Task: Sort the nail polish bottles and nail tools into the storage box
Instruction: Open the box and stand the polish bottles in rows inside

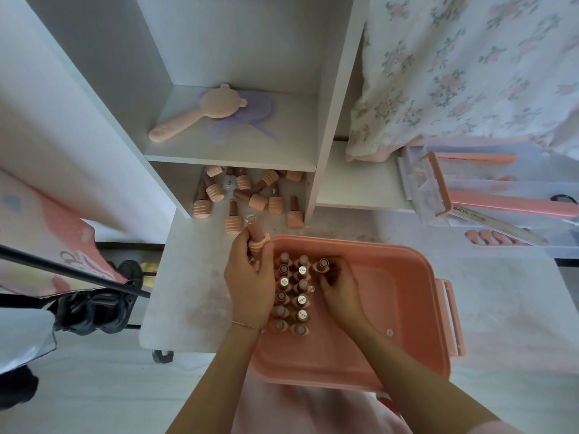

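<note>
Left hand (247,286) grips a bottle (255,234) by its ribbed cap over the pink box (407,308) rim, right hand (336,285) pinches another inside; likely small, light, smooth glass, breakable, so hold caps.

Pink storage box (404,311): polish bottles (293,297) in 2 rows, caps down

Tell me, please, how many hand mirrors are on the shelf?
1: the mirror lies face down on the upper shelf, its head overlapping a purple item. Nothing suggests another, though the shelf's back is partly hidden.
</note>
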